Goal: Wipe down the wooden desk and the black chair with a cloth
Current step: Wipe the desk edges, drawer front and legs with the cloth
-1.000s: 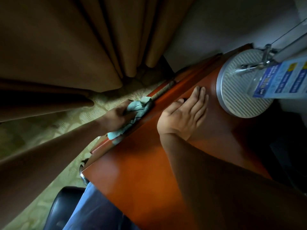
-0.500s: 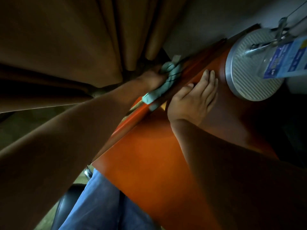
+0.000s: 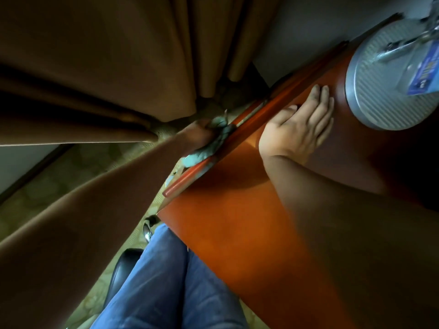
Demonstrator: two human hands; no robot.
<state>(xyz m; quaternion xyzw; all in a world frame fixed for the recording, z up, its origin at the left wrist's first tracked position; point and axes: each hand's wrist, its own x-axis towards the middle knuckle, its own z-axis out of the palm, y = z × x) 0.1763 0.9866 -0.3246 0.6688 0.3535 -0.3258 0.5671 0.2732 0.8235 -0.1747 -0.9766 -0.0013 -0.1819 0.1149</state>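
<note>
Here the step in hand looks like wiping the side edge of the wooden desk [image 3: 237, 233], not its top and not yet the black chair [image 3: 118, 269], of which only a dark padded corner shows below the desk, beside the person's blue-trousered legs [image 3: 171, 288]. The left hand [image 3: 199, 136] reaches down past the desk's left edge and holds the pale green cloth [image 3: 209, 148] bunched against the moulded rim there — its fingers appear curled round the cloth, though shadow and blur hide most of them. The right hand [image 3: 297, 129] lies flat on the desktop, fingers straight and together, holding nothing; I judge it a brace for the lean. Just beyond its fingertips stands a round ribbed metal base [image 3: 380, 98] with a blue card above it, near the wall. Brown curtains [image 3: 107, 67] hang close behind the left arm, over patterned carpet [image 3: 47, 186]. The next move, as I read it, calls for running the cloth along the rim while pressing it into the groove, keeping the arm clear of the curtain folds — and the desktop around the metal base and the chair seem left to do.
</note>
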